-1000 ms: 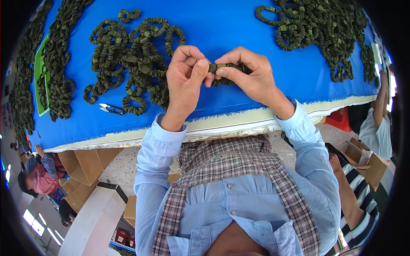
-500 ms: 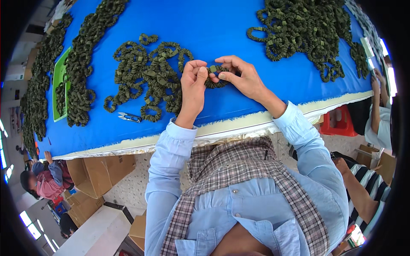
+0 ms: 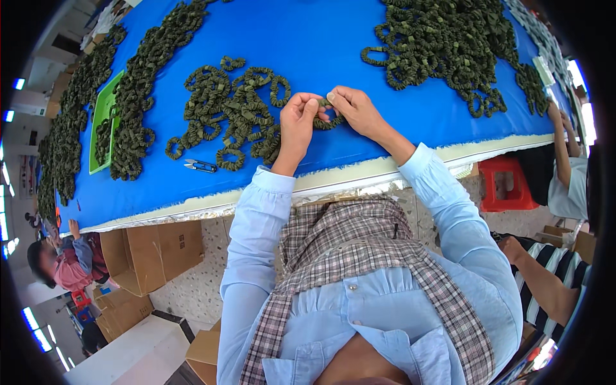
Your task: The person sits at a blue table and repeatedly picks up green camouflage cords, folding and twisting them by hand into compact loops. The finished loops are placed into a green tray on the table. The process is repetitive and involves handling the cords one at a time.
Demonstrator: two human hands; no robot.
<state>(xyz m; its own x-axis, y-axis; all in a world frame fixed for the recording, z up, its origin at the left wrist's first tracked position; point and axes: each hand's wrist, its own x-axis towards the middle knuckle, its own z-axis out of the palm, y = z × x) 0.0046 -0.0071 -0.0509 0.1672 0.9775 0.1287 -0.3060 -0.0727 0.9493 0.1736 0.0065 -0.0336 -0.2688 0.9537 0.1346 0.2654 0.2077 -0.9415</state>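
Between my two hands is one dark green gathered fabric hair scrunchie (image 3: pixel 329 123), held above the blue table cover. My left hand (image 3: pixel 300 123) pinches its upper left part between thumb and fingers. On the other side, my right hand (image 3: pixel 358 115) grips its upper edge with thumb and forefinger, the two hands' fingertips nearly meeting. The scrunchie's loop hangs below the fingertips, partly hidden by them. Left of my left hand lies a loose heap of like scrunchies (image 3: pixel 218 106). Small thread snips (image 3: pixel 200 165) rest at the heap's near edge.
A larger scrunchie pile (image 3: pixel 443 48) lies at the far right, and long rows (image 3: pixel 147 70) run along the left beside a green tray (image 3: pixel 102 122). Below the table edge are a cardboard box (image 3: pixel 157 253) and a red stool (image 3: pixel 505 186). Other people sit at both sides.
My fingertips have drawn closer together along the scrunchie's top, my right fingers now more closed. The whole view has shifted slightly, with the heap appearing a little farther right.
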